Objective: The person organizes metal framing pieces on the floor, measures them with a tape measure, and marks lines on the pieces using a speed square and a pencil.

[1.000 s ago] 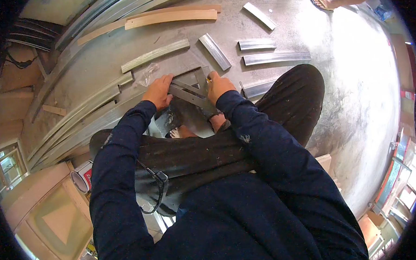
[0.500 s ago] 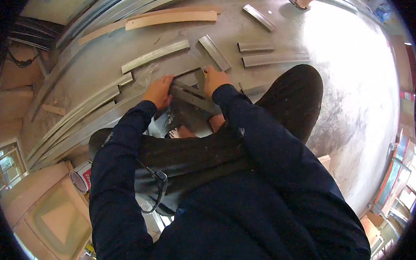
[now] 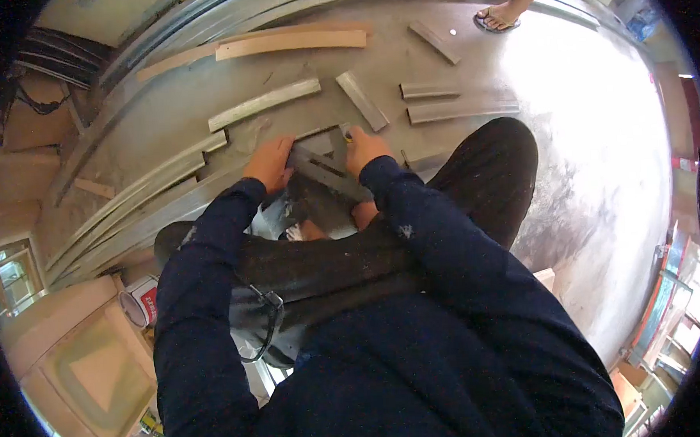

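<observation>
Between my hands is a flat grey metal piece (image 3: 324, 166) with a slanted bar and dark gaps. My left hand (image 3: 270, 164) grips its left end, fingers closed. At its upper right, my right hand (image 3: 365, 150) is closed around something small and yellow, too small to name, close against the metal. Just beyond lie a pale metal strip (image 3: 264, 103) and a short metal profile (image 3: 363, 101). Below the piece, my feet show between my dark trouser legs.
Two wooden strips (image 3: 292, 44) lie at the top. More metal profiles (image 3: 462, 110) rest on the floor at right, long ones (image 3: 142, 188) at left. Another person's sandalled foot (image 3: 499, 17) stands at the top right. A bucket (image 3: 140, 303) is at lower left.
The other person's foot has moved left across the floor. My right hand has shifted slightly left along the metal piece. The view has tilted a little.
</observation>
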